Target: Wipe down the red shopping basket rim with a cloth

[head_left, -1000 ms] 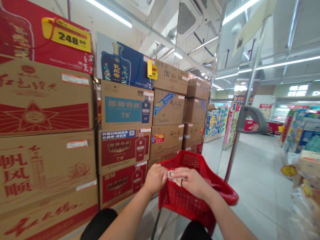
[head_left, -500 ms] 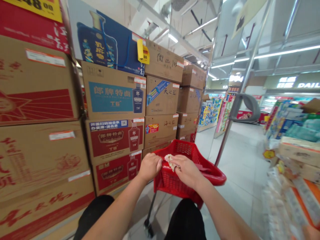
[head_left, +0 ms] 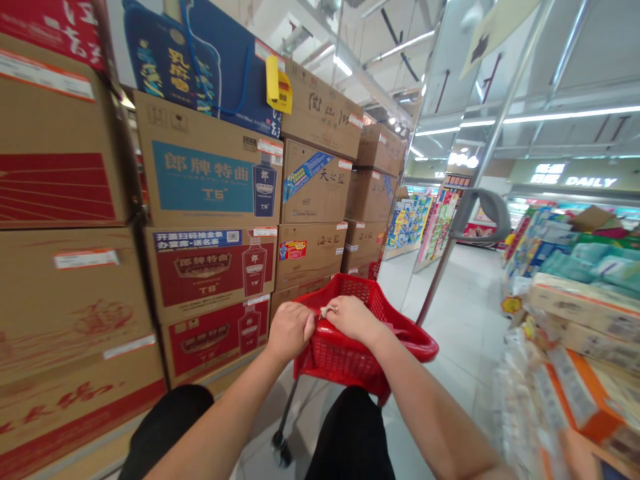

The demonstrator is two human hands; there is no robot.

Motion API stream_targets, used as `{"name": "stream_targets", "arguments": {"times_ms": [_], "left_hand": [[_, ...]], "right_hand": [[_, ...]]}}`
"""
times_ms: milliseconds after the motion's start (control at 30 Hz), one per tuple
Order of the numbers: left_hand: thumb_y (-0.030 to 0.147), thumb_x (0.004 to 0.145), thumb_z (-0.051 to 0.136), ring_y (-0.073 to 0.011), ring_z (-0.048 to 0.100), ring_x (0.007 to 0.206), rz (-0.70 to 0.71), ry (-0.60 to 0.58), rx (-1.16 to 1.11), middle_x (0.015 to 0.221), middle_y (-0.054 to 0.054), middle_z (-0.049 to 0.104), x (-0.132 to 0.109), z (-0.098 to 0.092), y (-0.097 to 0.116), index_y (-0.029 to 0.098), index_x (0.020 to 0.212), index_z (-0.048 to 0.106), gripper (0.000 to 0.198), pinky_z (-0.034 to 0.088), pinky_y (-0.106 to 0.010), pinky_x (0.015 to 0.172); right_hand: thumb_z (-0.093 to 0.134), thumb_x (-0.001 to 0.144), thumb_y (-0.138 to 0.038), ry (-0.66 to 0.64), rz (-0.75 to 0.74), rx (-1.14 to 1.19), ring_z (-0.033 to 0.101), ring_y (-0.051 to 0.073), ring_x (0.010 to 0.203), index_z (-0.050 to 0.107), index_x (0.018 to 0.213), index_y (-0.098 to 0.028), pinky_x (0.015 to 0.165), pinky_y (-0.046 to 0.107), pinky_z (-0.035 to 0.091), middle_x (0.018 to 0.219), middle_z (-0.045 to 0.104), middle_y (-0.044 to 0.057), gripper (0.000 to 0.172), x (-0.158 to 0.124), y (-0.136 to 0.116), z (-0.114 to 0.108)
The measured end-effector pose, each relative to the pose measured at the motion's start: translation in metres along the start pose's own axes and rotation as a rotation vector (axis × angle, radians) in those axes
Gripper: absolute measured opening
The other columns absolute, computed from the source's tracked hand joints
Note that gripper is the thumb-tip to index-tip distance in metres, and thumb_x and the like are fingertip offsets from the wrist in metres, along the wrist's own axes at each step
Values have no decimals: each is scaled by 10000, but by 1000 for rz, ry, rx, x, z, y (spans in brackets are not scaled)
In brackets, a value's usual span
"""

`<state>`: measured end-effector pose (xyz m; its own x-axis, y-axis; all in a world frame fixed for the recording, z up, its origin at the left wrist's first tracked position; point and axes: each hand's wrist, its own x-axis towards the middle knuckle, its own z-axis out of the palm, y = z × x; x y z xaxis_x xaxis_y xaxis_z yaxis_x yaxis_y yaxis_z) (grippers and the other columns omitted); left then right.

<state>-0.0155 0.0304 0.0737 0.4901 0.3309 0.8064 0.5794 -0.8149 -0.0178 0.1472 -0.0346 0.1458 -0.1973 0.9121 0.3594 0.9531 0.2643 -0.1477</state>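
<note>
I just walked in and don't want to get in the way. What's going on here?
A person's left hand grips the near rim of a red shopping cart. Their right hand holds a pale cloth against that same rim, mostly covering it. The cart stands on the floor beside stacked cardboard cartons.

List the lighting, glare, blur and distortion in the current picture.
Head view: ceiling strip light burns white, DAILY sign glows; head view: glossy highlights on the red cart; head view: wrapped goods at lower right look smeared; head view: cartons at left appear stretched.
</note>
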Motion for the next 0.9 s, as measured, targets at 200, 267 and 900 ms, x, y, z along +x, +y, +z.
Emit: {"name": "stream_targets", "arguments": {"times_ms": [200, 267, 900], "left_hand": [[241, 919, 378, -194, 515, 766, -31, 22, -6, 762, -36, 629, -3, 1, -1, 183, 823, 606, 253, 359, -369, 793], [250, 923, 372, -193, 503, 748, -35, -2, 11, 731, -34, 614, -4, 0, -2, 182, 771, 589, 273, 354, -365, 767], [251, 924, 371, -184, 471, 722, -64, -7, 47, 701, -32, 587, -5, -8, 4, 179, 740, 561, 274, 349, -361, 750]], "right_hand": [[493, 845, -241, -17, -96, -64, 609, 153, 877, 678, 854, -182, 849, 244, 403, 911, 692, 47, 194, 1, -1, 2], [530, 817, -216, -20, -220, -39, 588, 149, 911, 671, 888, -193, 887, 246, 380, 954, 683, 26, 159, -1, -4, 2], [497, 844, -198, 33, -32, 85, 589, 146, 764, 645, 805, -178, 732, 250, 412, 844, 662, 53, 154, 2, -3, 8]]}}
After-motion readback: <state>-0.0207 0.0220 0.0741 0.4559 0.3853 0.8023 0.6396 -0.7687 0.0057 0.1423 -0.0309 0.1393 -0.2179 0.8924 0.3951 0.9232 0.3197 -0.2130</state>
